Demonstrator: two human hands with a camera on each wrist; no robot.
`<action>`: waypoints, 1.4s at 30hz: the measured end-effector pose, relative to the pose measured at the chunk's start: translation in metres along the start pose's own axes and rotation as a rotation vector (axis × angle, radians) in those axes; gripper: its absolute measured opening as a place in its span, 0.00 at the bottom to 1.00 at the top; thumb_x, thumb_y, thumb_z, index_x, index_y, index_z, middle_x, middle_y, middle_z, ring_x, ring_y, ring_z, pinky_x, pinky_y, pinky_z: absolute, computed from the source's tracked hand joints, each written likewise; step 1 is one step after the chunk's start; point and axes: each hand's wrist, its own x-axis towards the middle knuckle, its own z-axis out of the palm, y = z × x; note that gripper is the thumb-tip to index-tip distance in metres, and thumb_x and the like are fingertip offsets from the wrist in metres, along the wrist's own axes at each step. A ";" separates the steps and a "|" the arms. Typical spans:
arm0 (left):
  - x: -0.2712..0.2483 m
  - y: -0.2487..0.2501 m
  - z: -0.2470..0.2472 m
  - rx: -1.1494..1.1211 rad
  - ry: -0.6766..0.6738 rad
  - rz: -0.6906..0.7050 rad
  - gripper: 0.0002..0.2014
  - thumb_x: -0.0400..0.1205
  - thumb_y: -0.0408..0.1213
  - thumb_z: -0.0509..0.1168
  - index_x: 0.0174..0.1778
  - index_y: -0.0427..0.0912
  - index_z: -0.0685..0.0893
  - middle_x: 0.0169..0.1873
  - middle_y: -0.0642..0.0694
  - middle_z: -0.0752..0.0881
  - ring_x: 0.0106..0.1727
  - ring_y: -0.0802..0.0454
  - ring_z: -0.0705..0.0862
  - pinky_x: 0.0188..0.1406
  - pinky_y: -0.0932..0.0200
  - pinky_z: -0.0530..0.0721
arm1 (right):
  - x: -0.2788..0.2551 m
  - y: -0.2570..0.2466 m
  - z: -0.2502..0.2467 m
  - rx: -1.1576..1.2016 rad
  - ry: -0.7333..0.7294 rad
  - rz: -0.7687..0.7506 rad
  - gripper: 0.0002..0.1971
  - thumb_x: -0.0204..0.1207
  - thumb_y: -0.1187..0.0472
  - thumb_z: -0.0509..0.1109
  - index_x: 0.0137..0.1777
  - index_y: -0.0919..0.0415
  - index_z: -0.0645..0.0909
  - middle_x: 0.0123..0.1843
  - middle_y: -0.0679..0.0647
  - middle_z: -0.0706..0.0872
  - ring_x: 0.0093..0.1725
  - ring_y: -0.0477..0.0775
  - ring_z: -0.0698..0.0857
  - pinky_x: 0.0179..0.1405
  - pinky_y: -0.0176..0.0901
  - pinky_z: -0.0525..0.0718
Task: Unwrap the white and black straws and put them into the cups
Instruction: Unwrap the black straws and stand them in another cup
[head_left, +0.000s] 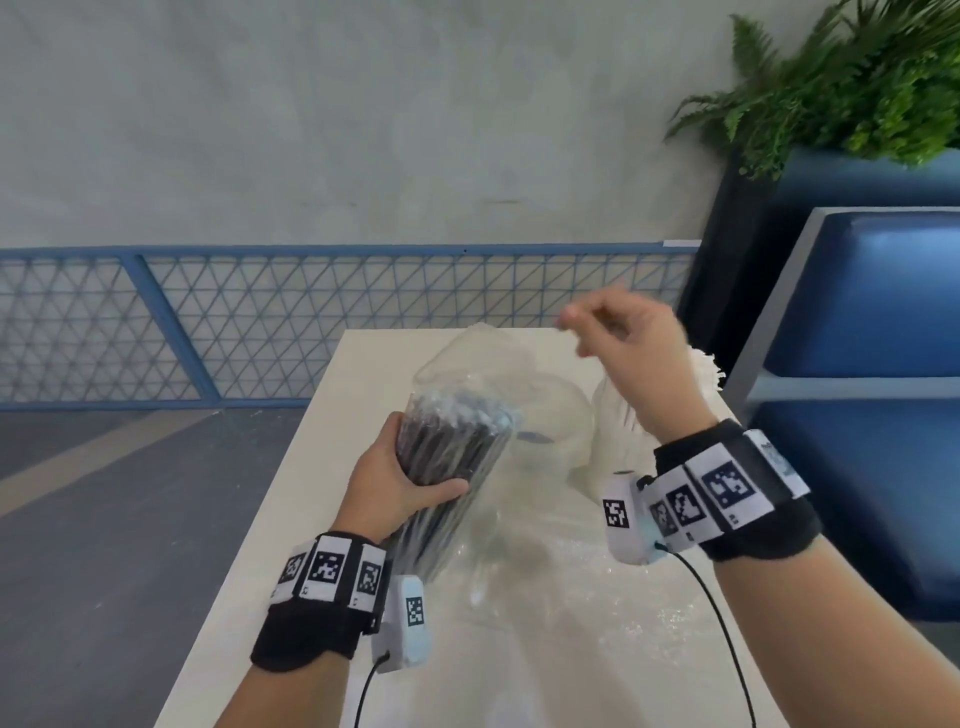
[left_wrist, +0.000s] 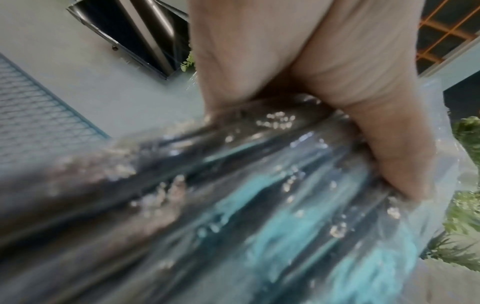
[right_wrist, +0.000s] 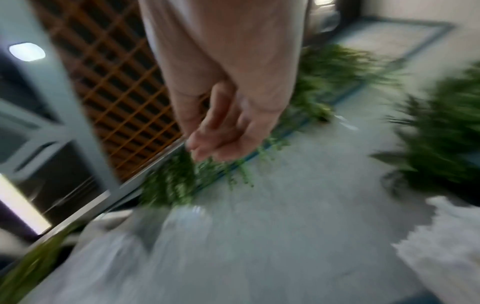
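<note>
A: From the head view, how far along are we?

B: Partway, I judge. The white straws (head_left: 707, 368) already stand in a cup (head_left: 613, 441) at the far right of the table (head_left: 332, 431), half hidden behind the right wrist. The bundle of black straws (head_left: 454, 457) is still inside its clear wrapper (head_left: 467, 353), whose top looks loose and open. A second clear cup (head_left: 556, 410) stands just behind the bundle, seemingly empty.

A: And the hands?

B: The left hand (head_left: 395, 483) is wrapped round the middle of the bundle, tilting it over the table. The right hand (head_left: 631, 338) is raised above the cups, fingertips drawn together; whether it pinches film, I cannot tell.

A: Left wrist view?

B: The thumb (left_wrist: 384, 144) and palm press into the shiny wrapper (left_wrist: 233, 205); dark straws show through, blurred.

A: Right wrist view?

B: The right hand's fingers (right_wrist: 218, 131) are bunched; too blurred to tell anything held. The white straws (right_wrist: 441, 236) show at lower right.

A: So what remains?

B: Freeing the black straws and dropping them into the empty cup.
</note>
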 end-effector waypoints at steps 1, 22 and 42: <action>0.002 -0.004 0.001 -0.012 0.023 -0.003 0.34 0.60 0.41 0.84 0.55 0.60 0.70 0.48 0.68 0.79 0.47 0.83 0.78 0.44 0.84 0.73 | -0.006 -0.002 0.011 -0.071 -0.132 -0.027 0.05 0.77 0.61 0.69 0.46 0.59 0.86 0.39 0.43 0.86 0.33 0.32 0.82 0.38 0.21 0.79; 0.019 -0.036 -0.016 -0.125 0.187 0.010 0.35 0.61 0.36 0.83 0.57 0.55 0.69 0.46 0.71 0.77 0.45 0.82 0.76 0.40 0.89 0.70 | -0.119 0.127 0.126 -0.833 -0.893 0.464 0.29 0.78 0.52 0.65 0.77 0.53 0.61 0.79 0.60 0.61 0.72 0.68 0.70 0.69 0.56 0.74; 0.035 -0.053 0.007 -0.169 0.084 -0.024 0.34 0.60 0.37 0.84 0.56 0.53 0.72 0.47 0.64 0.82 0.50 0.61 0.83 0.43 0.76 0.77 | -0.127 0.138 0.058 -0.737 -1.171 0.504 0.24 0.79 0.68 0.61 0.72 0.47 0.74 0.81 0.52 0.65 0.76 0.51 0.70 0.78 0.37 0.62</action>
